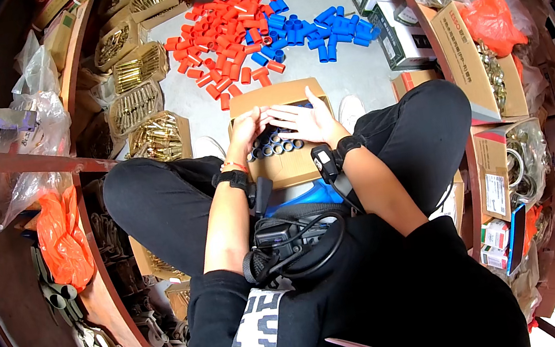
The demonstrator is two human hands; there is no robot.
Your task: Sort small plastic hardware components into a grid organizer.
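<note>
Between my legs stands an open cardboard box (285,172) with blue plastic pipe couplings (278,148) inside. Those nearest me stand on end in rows, their round openings facing up. Above the box, my right hand (306,119) has its palm turned up, fingers spread and thumb raised, holding nothing. My left hand (249,128) is over the box's left side, its fingertips close to those of the right. Nothing shows in it, though part of its palm is hidden. Both hands cover much of the box's contents.
Beyond the box, loose red pipe couplings (223,41) and blue pipe couplings (337,30) lie on the grey floor. Cartons of brass-coloured metal fasteners (157,140) line the left. Shelving bounds both sides, with a carton of metal fittings (477,68) at right. A blue stool (321,194) is beneath me.
</note>
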